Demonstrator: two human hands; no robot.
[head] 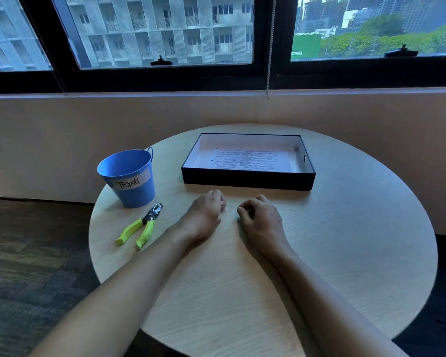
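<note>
My left hand (206, 213) and my right hand (262, 219) rest side by side on the round wooden table (345, 240), fingers curled under, just in front of a shallow black box (247, 180). Neither hand visibly holds anything; a small pale bit shows at the left fingertips, too small to identify. A printed sheet (245, 158) lies flat inside the box. A hole punch with yellow-green handles (139, 228) lies to the left of my left hand. Behind it stands a blue bucket (129, 176) labelled "Trash".
The table stands against a beige wall under a dark-framed window. A blind cord (269, 47) hangs down above the box. Dark carpet floor (31, 266) lies to the left of the table.
</note>
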